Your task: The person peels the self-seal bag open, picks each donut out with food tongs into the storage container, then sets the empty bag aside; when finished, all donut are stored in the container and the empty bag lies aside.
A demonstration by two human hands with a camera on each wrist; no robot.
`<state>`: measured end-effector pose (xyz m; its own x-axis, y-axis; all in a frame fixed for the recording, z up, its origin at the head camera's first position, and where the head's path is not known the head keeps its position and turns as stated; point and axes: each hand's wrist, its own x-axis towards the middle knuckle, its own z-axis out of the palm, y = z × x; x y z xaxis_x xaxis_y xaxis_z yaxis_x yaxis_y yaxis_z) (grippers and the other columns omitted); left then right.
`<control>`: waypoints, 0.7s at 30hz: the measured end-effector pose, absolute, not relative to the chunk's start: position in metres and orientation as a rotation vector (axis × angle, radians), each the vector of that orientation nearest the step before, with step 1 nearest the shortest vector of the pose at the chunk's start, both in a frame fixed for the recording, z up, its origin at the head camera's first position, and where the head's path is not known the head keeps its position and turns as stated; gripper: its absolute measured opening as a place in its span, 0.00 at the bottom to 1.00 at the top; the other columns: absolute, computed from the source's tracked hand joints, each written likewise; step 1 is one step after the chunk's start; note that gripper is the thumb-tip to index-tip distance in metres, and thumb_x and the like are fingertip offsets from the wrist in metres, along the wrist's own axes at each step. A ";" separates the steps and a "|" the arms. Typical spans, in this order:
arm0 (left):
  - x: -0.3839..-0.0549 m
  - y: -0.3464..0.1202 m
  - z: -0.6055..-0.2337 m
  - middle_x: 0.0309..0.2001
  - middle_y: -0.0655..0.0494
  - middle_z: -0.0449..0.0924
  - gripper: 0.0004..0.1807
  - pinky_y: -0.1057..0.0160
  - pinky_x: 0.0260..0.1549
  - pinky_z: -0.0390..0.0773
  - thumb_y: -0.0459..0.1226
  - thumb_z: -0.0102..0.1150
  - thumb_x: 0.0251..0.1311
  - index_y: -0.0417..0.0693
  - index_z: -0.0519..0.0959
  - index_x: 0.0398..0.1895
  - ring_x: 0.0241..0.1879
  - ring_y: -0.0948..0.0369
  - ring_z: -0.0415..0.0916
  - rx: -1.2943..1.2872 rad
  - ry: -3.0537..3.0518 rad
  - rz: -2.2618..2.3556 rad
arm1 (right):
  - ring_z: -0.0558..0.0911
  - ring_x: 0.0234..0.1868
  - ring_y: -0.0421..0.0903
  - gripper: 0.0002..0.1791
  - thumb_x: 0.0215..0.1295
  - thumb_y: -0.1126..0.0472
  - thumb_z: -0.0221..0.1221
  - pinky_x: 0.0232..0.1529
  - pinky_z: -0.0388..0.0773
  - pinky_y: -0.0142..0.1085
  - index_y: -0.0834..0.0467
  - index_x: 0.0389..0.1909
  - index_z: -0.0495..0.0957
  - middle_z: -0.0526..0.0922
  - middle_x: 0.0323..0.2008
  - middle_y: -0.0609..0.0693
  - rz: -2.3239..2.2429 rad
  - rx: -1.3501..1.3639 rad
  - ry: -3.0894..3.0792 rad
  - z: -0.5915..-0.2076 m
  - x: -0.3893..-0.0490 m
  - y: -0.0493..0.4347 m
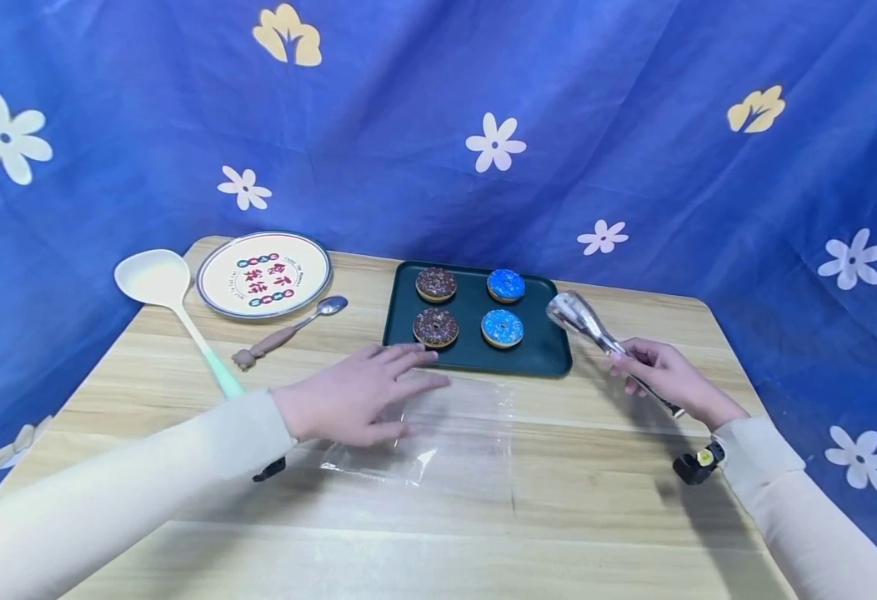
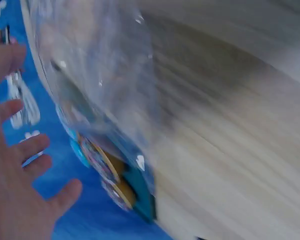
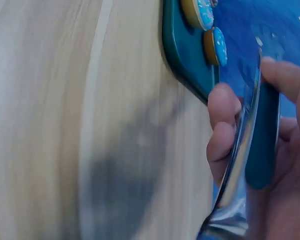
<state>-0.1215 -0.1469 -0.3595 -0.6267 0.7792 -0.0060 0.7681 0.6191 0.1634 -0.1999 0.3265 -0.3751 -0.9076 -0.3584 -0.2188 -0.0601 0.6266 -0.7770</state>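
In the head view my right hand (image 1: 659, 375) grips metal tongs (image 1: 592, 327), raised over the table just right of the dark green tray (image 1: 468, 360). Two chocolate donuts (image 1: 435, 327) and two blue-iced donuts (image 1: 502, 328) lie on that tray. With fingers spread, my left hand (image 1: 359, 396) is over a clear plastic bag (image 1: 453, 442) in front of the tray; whether it touches the bag is unclear. The left wrist view has the hand (image 2: 20, 180) with loose fingers beside the bag (image 2: 100, 65). Thumb and fingers wrap the tongs (image 3: 240, 160) in the right wrist view.
At the back left stands a white plate (image 1: 264, 275) with red lettering. A spoon (image 1: 288, 333) with a brown handle lies in front of it. Left of both is a white ladle (image 1: 155, 279) with a green handle, partly behind my left sleeve. A blue flowered cloth (image 1: 408, 100) hangs behind the table.
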 end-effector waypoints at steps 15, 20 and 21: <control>-0.102 -0.148 -0.394 0.84 0.43 0.51 0.35 0.27 0.74 0.56 0.63 0.46 0.75 0.71 0.57 0.83 0.83 0.40 0.52 1.267 2.598 0.217 | 0.72 0.30 0.45 0.19 0.81 0.54 0.56 0.31 0.68 0.36 0.69 0.55 0.74 0.75 0.32 0.56 -0.847 -0.313 2.992 -0.405 -0.198 0.358; -0.100 -0.166 -0.403 0.84 0.42 0.51 0.36 0.28 0.75 0.55 0.63 0.45 0.76 0.70 0.57 0.83 0.82 0.40 0.53 1.226 2.650 0.183 | 0.75 0.35 0.52 0.18 0.80 0.57 0.56 0.36 0.70 0.40 0.69 0.54 0.71 0.76 0.34 0.58 -0.756 -0.327 3.026 -0.414 -0.200 0.361; -0.099 -0.170 -0.404 0.84 0.42 0.51 0.36 0.28 0.75 0.55 0.63 0.45 0.76 0.70 0.57 0.83 0.82 0.41 0.53 1.226 2.663 0.172 | 0.75 0.35 0.52 0.18 0.81 0.56 0.55 0.36 0.69 0.41 0.69 0.55 0.71 0.76 0.34 0.58 -0.744 -0.316 3.021 -0.416 -0.201 0.362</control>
